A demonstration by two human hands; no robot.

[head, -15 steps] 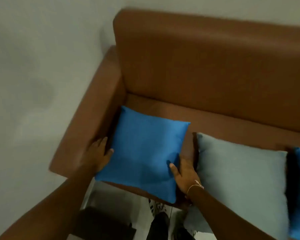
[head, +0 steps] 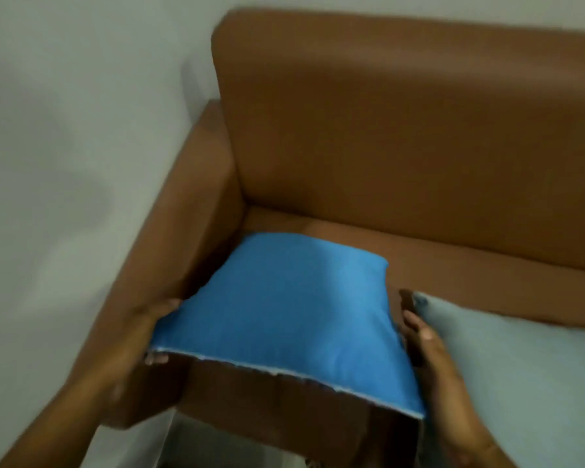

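Looks like the blue pillow is being lifted off the sofa seat at its left end, near edge up. To do it well, raise both sides evenly, clear the armrest, and don't drag the grey pillow just right of it. Left hand grasps the near-left corner, thumb on top, fingers under. Right hand presses the right edge, fingers fairly straight. The pillow is between the hands.
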